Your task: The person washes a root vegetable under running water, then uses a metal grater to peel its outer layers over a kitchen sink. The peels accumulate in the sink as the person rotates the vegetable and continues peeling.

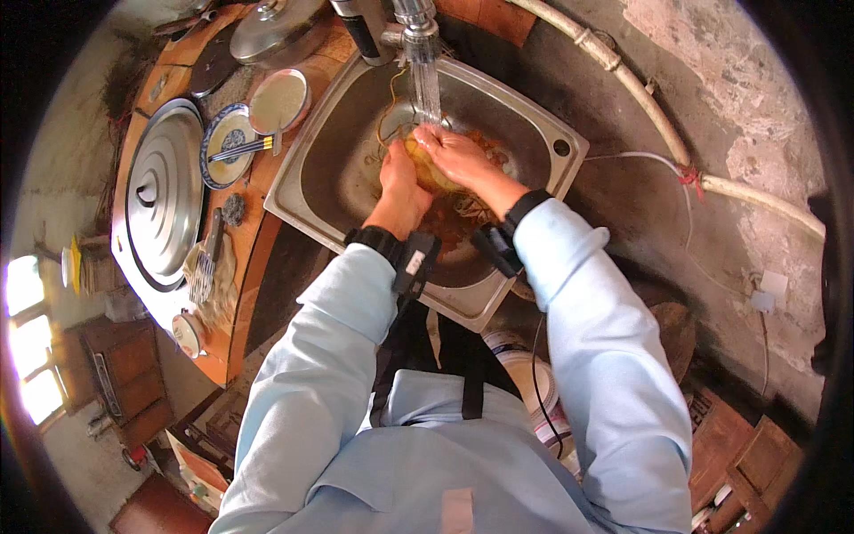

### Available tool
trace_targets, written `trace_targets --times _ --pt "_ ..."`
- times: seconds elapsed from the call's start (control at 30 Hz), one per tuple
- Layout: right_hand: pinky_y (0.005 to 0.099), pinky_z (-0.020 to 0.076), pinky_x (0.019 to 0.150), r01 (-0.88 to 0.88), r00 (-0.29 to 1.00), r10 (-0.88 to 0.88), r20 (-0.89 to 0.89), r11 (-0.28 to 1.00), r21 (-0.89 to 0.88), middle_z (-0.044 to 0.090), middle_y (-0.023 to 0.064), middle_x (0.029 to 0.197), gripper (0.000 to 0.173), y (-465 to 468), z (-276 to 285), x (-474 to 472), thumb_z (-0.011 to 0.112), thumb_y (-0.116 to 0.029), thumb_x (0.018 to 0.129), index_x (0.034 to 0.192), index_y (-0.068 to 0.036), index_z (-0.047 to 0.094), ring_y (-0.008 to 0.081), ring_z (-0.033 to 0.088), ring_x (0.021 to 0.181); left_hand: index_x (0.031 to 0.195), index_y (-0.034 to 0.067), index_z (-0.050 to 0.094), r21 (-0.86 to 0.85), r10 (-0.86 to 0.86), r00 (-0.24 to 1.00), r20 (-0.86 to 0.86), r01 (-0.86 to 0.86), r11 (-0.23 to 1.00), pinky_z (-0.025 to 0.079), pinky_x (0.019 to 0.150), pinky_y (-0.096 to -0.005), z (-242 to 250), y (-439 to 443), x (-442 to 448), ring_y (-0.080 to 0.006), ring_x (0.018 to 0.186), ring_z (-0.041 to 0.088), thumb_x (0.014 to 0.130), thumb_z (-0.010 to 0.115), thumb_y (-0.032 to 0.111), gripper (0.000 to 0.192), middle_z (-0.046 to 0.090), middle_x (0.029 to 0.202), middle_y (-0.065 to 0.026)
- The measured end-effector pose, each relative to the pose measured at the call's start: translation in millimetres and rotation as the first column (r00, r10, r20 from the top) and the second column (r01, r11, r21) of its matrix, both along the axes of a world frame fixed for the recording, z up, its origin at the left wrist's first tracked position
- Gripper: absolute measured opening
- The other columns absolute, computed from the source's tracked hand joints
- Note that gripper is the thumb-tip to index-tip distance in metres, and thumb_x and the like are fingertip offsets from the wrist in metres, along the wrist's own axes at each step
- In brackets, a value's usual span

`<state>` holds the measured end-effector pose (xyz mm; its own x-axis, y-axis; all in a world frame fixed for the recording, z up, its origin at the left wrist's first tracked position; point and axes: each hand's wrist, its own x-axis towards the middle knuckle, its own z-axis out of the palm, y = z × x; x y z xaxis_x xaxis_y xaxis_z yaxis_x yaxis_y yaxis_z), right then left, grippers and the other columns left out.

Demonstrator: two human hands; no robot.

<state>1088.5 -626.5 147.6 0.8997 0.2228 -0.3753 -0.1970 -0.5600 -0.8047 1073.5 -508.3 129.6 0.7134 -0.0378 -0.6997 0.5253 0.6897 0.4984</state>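
Observation:
Water runs from a metal faucet [419, 33] into a stainless steel sink [333, 160]. Under the stream, my left hand [402, 183] and my right hand [457, 155] are cupped around a yellowish, rounded thing [427, 167], whose exact kind I cannot tell. My left hand grips its left side, and my right hand lies over its upper right. Reddish-brown scraps [494, 150] and pale stringy bits lie in the basin around and below my hands. A thin yellowish cord or strand [383, 120] hangs over the basin's upper left.
On the tiled counter at left are a large metal lid [163, 193], a blue-rimmed plate [215, 150] with chopsticks, a bowl [279, 100], a steel scouring pad [234, 209], a spatula [201, 277] and a lidded pan [277, 30]. A pipe [640, 93] runs along the right wall.

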Motion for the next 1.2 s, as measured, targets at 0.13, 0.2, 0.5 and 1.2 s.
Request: trace_targets --times 0.13,0.2,0.5,1.2 --pt "0.0360 0.0446 0.093 0.145 0.964 -0.127 -0.234 0.988 0.062 0.060 0.0154 0.125 0.067 8.0 -8.2 4.0 0.047 -0.056 0.094 0.131 0.000 0.052 0.0260 0.059 0.109 0.123 0.008 0.050 0.077 0.114 0.993 -0.018 -0.112 0.991 0.052 0.081 -0.0460 -2.7 7.8 -16.8 -0.0269 0.098 0.060 0.099 0.045 0.033 0.035 0.060 0.112 -0.0089" --pt "0.0309 0.0439 0.094 0.168 0.947 -0.039 -0.318 0.906 0.390 0.058 0.0088 0.125 0.057 1.8 -6.7 -5.1 0.053 -0.044 0.096 0.136 -0.003 0.049 0.0177 0.054 0.112 0.121 0.008 0.052 -0.061 0.117 0.988 -0.096 -0.123 0.991 0.052 0.082 -0.0474 2.3 20.0 -15.7 -0.0276 0.097 0.061 0.099 0.045 0.033 0.034 0.061 0.111 -0.0094" --pt "0.0312 0.0500 0.082 0.387 0.862 -0.080 -0.501 0.742 0.548 0.063 0.0081 0.116 0.049 0.4 31.8 1.3 0.070 -0.024 0.087 0.128 -0.002 0.054 0.0183 0.061 0.099 0.119 0.010 0.054 0.001 -0.008 0.998 0.068 0.008 1.000 0.048 0.093 -0.0462 0.1 7.4 -3.8 -0.0277 0.102 0.061 0.100 0.039 0.041 0.039 0.062 0.116 -0.0072" --pt "0.0265 0.0499 0.076 -0.035 0.999 0.037 0.003 0.908 0.418 0.068 0.0049 0.097 0.023 -22.6 18.4 22.2 0.065 -0.012 0.089 0.108 0.000 0.068 0.0110 0.062 0.083 0.130 0.015 0.049 -0.254 -0.120 0.988 -0.100 0.091 0.963 0.042 0.097 -0.0597 31.6 27.9 -1.9 -0.0342 0.120 0.051 0.092 0.050 0.056 0.056 0.053 0.131 -0.0110"
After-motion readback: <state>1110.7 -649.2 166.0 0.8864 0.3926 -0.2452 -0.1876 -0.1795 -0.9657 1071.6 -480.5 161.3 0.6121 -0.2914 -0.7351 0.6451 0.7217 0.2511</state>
